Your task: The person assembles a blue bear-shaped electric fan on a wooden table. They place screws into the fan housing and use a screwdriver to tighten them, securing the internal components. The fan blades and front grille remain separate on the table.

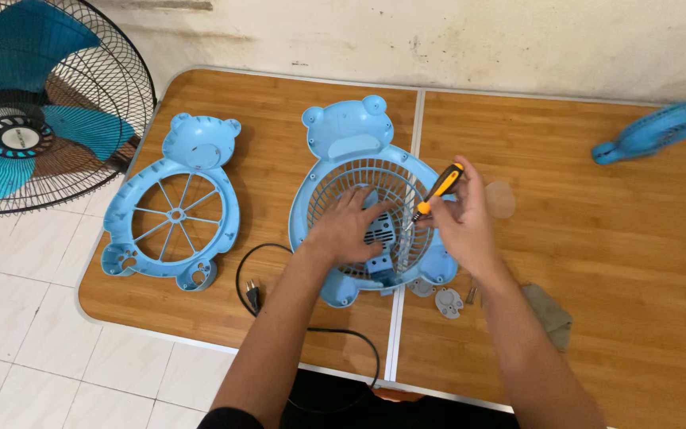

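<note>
1. At the far left, off the bench, a standing fan with teal blades behind a black wire cage (33, 103) stood over the white tiled floor (17, 334), its cage rim just beside the bench's rounded left corner.
2. The wood-grain folding bench with a pale metal edge (597, 262) ran from that corner to the right border of the view, with a centre seam running front to back.
3. A light blue bear-shaped plastic front frame with a spoked round opening (173, 208) lay flat near the left edge, with bare wood between it and the next piece.
4. A black power cord with a two-pin plug (252, 294) looped on the wood and ran off the near edge.
5. The light blue bear-shaped plastic fan housing with a grey wire grille (356, 135) lay across the seam.
6. The left hand (347, 226) pressed flat on the grille, fingers spread wide and holding nothing.
7. The right hand (460, 218) had its fingers curled tight round a yellow-and-black-handled screwdriver (437, 191), whose tip pointed down into the grille.
8. Small grey plastic parts and screws (448, 300) and a folded grey-brown cloth (551, 314) lay near the right forearm.
9. The right half of the bench was mostly open wood, with a small blue handheld fan (654, 131) near the far right edge.
</note>
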